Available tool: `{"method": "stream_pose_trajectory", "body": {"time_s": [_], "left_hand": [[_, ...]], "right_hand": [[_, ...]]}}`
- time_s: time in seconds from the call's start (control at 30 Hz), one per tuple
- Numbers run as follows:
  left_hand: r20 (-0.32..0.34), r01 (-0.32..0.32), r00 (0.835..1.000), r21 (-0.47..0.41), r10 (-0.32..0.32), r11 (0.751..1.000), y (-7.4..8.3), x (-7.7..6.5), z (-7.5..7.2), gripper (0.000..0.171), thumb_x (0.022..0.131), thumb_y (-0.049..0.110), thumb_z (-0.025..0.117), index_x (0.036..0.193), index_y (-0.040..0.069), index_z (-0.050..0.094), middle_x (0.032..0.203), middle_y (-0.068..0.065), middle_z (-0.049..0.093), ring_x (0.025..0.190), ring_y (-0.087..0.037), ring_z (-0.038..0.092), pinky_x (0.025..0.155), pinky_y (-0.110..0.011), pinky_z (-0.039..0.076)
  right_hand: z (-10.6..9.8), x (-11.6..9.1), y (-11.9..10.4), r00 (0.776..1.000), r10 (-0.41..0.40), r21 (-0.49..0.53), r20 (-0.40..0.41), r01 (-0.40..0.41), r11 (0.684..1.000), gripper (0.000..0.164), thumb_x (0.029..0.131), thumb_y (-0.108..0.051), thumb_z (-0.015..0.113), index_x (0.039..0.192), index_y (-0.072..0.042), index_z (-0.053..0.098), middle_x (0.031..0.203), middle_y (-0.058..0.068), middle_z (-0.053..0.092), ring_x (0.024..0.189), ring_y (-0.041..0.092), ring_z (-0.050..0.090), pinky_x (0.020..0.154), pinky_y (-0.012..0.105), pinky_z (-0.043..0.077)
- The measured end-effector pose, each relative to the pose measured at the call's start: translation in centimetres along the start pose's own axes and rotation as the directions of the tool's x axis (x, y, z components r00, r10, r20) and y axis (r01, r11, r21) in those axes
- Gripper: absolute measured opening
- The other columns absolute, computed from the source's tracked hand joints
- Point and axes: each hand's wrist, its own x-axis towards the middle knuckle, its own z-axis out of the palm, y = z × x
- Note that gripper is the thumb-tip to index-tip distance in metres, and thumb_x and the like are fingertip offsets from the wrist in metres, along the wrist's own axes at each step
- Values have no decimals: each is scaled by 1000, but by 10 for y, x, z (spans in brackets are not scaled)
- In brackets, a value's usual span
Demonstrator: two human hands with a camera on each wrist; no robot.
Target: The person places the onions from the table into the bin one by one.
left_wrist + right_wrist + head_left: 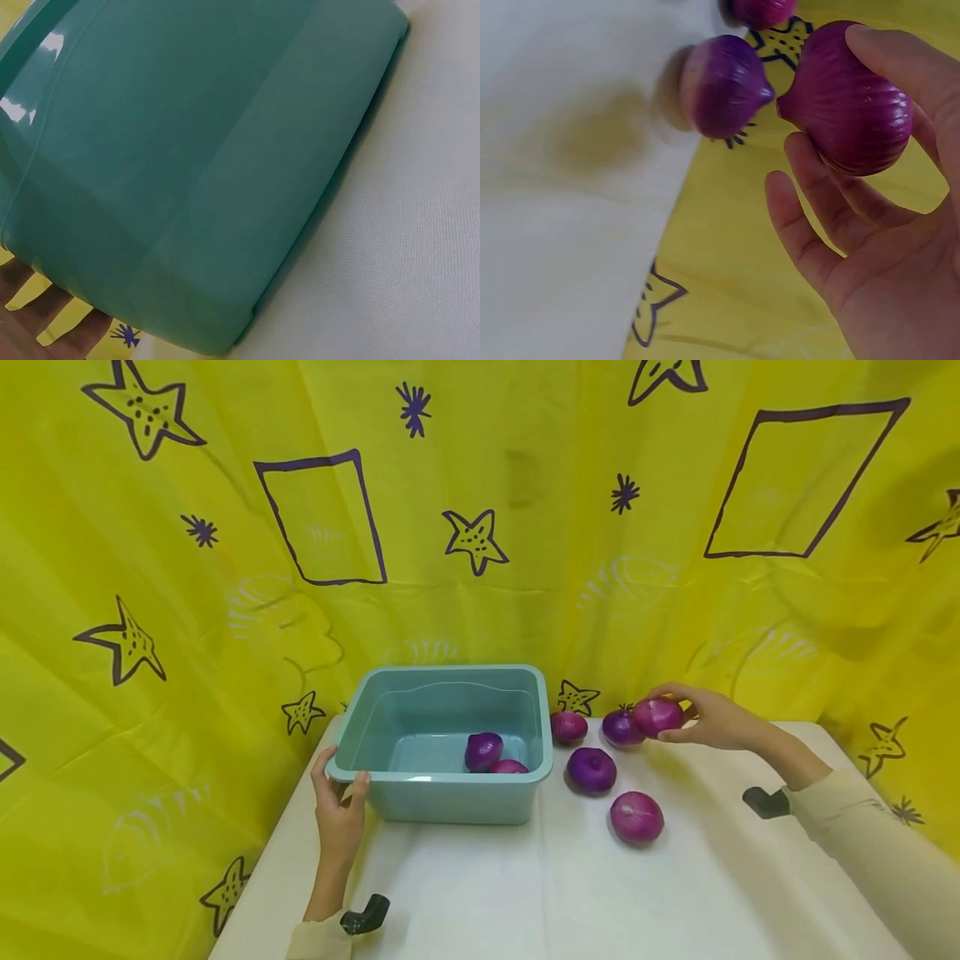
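My right hand (pixel 708 720) holds a red onion (pixel 658 717) between thumb and fingers, raised at the table's far right side. In the right wrist view the thumb lies over the top of this onion (pixel 851 105), with fingers under it. Just left of it, a darker onion (pixel 622 728) rests on the table. My left hand (pixel 339 810) grips the near left corner of a teal plastic tub (pixel 450 797), thumb on the near rim. Two onions lie in the tub: a dark purple one (pixel 483 750) and a pinker one (pixel 509 767), partly hidden by the near wall.
Right of the tub, several onions sit on the white table (pixel 480 893): one by the tub's far right corner (pixel 569 727), a dark one (pixel 592 771) and a pinkish one (pixel 637 817) nearer. A yellow patterned curtain (pixel 480 610) hangs right behind the table.
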Motion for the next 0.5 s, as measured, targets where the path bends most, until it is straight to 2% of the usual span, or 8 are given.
{"method": "stream_pose_trajectory", "body": {"time_s": [0.13, 0.37, 0.5], "left_hand": [[-1, 9, 1000, 3, -8, 1000, 0, 0, 0, 62, 101, 12, 59, 155, 16, 28, 152, -20, 46, 128, -40, 51, 89, -13, 43], [5, 17, 1000, 3, -17, 1000, 1, -1, -1, 62, 102, 14, 59, 156, 17, 28, 154, -18, 44, 131, -39, 49, 89, -12, 43], [8, 18, 1000, -6, -18, 1000, 2, -1, 0, 62, 102, 13, 58, 156, 16, 27, 154, -19, 44, 131, -41, 49, 89, -12, 43]], "right_hand": [[-14, 6, -8, 998, 14, -42, -57, -16, 999, 57, 85, -18, 85, 135, -10, 59, 124, 17, 64, 97, 32, 67, 76, 29, 56], [-28, 18, -19, 986, -31, -23, -166, 28, 999, 61, 84, -12, 86, 137, -3, 56, 127, 22, 60, 99, 42, 65, 72, 19, 54], [-32, 21, -25, 978, -9, -20, -211, 5, 1000, 63, 85, -11, 85, 139, -3, 55, 131, 22, 58, 102, 44, 64, 72, 14, 51]]}}
